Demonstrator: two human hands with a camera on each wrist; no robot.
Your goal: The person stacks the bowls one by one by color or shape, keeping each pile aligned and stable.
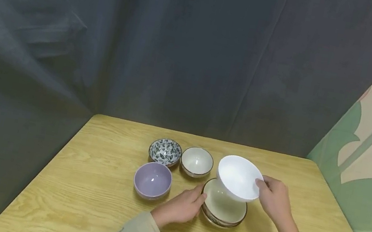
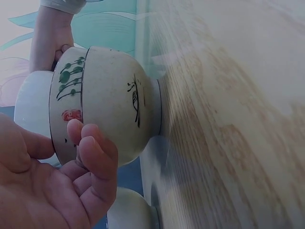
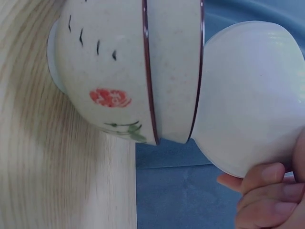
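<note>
So your right hand [image 1: 273, 200] has the white bowl [image 1: 239, 178] pinched by its rim, thumb on the inside and fingers round the outside. You've got it up in the air, tilted, right over the stacked bowls [image 1: 223, 209]; can't tell if its underside touches them. Your left hand [image 1: 183, 204] is on the near-left side of that stack, gripping the top one's rim with the thumb at the edge and the fingers bent against the outside. The stack is two cream bowls, one nested in the other, brown rims, red and green painted bits, sitting on the desk [image 1: 82, 197]. Over to your left there's a purple bowl [image 1: 153, 180], with a floral bowl [image 1: 165, 151] just behind it and a smaller cream bowl [image 1: 197, 162] beside that one.
</note>
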